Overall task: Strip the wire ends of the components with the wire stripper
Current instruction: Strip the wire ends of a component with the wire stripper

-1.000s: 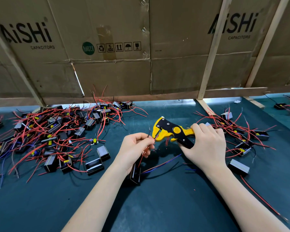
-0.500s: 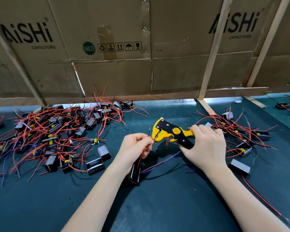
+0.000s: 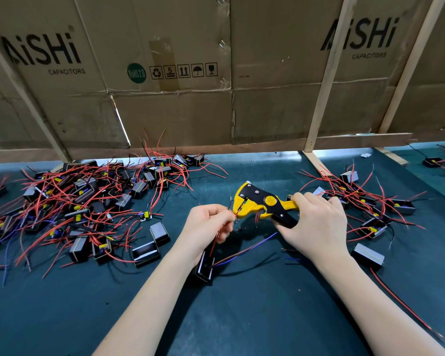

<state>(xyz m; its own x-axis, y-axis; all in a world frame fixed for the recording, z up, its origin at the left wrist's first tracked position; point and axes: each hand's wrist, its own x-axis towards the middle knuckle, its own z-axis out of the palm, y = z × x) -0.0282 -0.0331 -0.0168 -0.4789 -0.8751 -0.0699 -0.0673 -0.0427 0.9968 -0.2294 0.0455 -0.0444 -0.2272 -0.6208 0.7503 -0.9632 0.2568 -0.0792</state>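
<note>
My right hand point(image 3: 316, 227) grips the handles of a yellow and black wire stripper point(image 3: 260, 202), its jaws pointing left. My left hand point(image 3: 206, 227) pinches a thin red wire point(image 3: 217, 236) whose end sits in the stripper's jaws. That wire runs down to a small black boxed component point(image 3: 204, 268) lying under my left wrist, with a blue and red wire pair point(image 3: 247, 249) trailing to the right on the green mat.
A big heap of black components with red wires point(image 3: 82, 206) covers the left of the green mat point(image 3: 242, 317). A smaller heap point(image 3: 365, 206) lies at the right, with one component point(image 3: 369, 254) near my right wrist. Cardboard and wooden battens point(image 3: 321, 93) wall off the back.
The stripper's jaws have closed in on the red wire end held by my left hand. Small red bits of insulation now lie on the mat below the jaws. Both hands stay in place.
</note>
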